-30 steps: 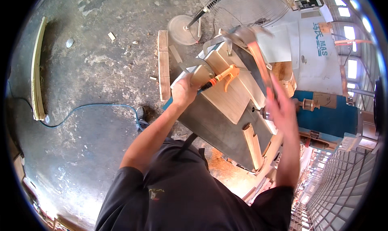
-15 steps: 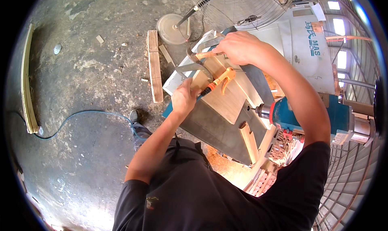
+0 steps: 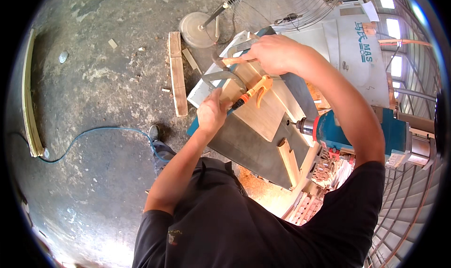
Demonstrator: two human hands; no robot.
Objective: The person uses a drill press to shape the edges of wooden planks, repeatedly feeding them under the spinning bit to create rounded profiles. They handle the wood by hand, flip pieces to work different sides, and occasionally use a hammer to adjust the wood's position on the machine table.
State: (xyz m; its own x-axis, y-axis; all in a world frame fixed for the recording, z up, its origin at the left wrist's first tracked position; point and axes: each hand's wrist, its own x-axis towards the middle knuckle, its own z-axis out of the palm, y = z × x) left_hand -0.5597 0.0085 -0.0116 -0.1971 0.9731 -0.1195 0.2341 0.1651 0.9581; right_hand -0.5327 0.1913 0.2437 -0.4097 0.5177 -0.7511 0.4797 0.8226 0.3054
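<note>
My left hand (image 3: 211, 112) is closed at the near left edge of the work, beside a wooden board (image 3: 260, 115); what its fingers hold is hidden. An orange air blow gun (image 3: 259, 88) lies over the wood, its black hose end close to that hand. Two curved grey metal clamp arms (image 3: 225, 75) reach over the work between my hands. Farther off, my right hand (image 3: 275, 54) is curled at the far side of the clamps, by a narrow light-brown piece (image 3: 236, 60). Its grip is mostly hidden from above.
A teal drilling machine (image 3: 354, 132) points its chuck at the wood from the right. On the grey table (image 3: 249, 148) lies a loose wood strip (image 3: 289, 162). A caged fan (image 3: 282, 7) stands beyond. Wood lengths (image 3: 177, 75) and a blue hose (image 3: 101, 129) lie on the floor.
The whole view has shifted slightly. Both hands stay in nearly the same places at the clamps, and the blow gun and board have not visibly moved relative to them.
</note>
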